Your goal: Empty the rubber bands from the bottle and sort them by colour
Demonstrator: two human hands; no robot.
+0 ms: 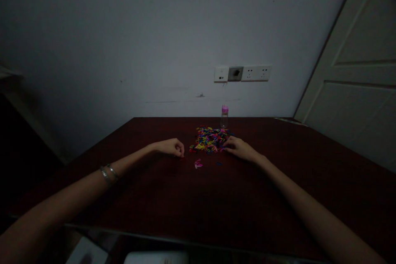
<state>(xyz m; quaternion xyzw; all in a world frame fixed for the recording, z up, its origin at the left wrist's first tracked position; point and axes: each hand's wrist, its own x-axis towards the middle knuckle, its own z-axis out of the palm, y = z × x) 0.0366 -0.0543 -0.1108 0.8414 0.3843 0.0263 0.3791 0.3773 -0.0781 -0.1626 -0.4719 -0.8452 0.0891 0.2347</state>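
Note:
A pile of small bright loops (207, 140), in yellow, pink, red, blue and other colours, lies spread on the dark red table; they look like elastic bands. To its left, my left hand (171, 147) rests on the table with curled fingers, and a speck of red shows below the fingertips. My right hand (239, 148) reaches the pile's right edge, its fingertips drawn together among the loops. What either hand pinches is too small to make out. A few pink loops (198, 163) lie apart in front of the pile, with a dark blue loop (219, 163) to their right.
A small clear bottle (224, 121) with a pink cap stands behind the pile. Wall sockets (255, 73) sit above the table (198, 202). Below its front edge is a white object (156, 257), partly cut off. A pale door (355, 66) is at the right.

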